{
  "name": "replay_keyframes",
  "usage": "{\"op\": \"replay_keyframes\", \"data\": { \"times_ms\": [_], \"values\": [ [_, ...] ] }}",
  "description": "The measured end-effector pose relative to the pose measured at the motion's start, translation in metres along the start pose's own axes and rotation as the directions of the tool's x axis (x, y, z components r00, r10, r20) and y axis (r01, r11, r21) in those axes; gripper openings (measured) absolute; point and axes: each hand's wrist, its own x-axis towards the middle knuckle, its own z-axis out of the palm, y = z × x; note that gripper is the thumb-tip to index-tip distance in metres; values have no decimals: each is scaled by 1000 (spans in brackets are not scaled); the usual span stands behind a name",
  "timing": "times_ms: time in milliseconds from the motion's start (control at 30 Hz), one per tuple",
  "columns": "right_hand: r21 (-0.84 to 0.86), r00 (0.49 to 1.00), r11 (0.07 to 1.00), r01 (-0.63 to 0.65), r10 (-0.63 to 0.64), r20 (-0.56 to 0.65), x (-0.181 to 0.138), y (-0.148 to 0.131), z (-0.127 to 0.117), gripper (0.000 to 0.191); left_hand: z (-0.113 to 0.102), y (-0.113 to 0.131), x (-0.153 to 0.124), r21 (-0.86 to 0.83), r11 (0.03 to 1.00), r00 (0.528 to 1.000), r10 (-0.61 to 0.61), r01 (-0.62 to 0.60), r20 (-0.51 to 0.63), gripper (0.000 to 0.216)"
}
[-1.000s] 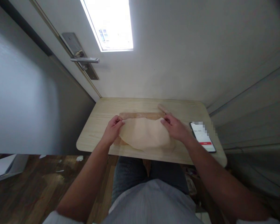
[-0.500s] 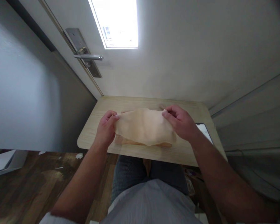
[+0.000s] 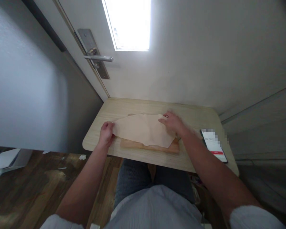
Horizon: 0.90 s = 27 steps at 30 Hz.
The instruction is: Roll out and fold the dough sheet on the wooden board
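A thin, pale beige flexible sheet [image 3: 143, 128] with an uneven edge lies over a wooden board [image 3: 147, 147]; I cannot tell its material. The board shows mainly along its near side and right corner. My left hand [image 3: 106, 132] is closed on the sheet's left end, which extends past the board. At the far right edge of the sheet, my right hand [image 3: 171, 122] has its thumb and fingers at the rim, seemingly pinching it, though this hand is slightly blurred.
The board rests on a small light wood table [image 3: 190, 114]. A phone [image 3: 213, 144] lies at the table's right side. Beyond the table stands a door with a metal handle [image 3: 98, 58] and a bright window. Paper scraps [image 3: 82, 157] are on the floor at left.
The sheet has come down flatter onto the board, and its left end reaches farther left. Both hands have shifted left relative to the table. More of the phone shows now.
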Motion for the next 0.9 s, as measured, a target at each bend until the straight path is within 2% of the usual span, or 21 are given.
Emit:
{"op": "replay_keyframes", "data": {
  "times_ms": [133,300,400,500,600,800,900],
  "values": [
    [-16,998,1000,15,-14,54,1,10,-5,35,-4,3,1,5,1000,999,20,-20,-25,26],
    [203,994,974,104,-111,20,3,10,-8,29,-4,26,1,-14,998,998,54,-55,-25,30],
    [295,999,954,42,-47,10,3,7,-3,23,-4,32,3,-22,996,996,86,-86,-29,29],
    [301,999,954,-9,22,-38,-1,7,2,21,-6,23,7,24,999,998,43,-42,-42,28],
    [303,995,953,0,31,-98,-11,11,3,32,-12,10,12,69,998,998,-4,8,-65,27],
    [343,987,938,46,9,-157,-29,14,-5,33,-21,4,24,47,997,995,60,-56,-76,29],
    [278,983,960,18,33,-181,-31,18,-9,32,-19,5,32,65,994,994,94,-90,-63,27]
  ]
}}
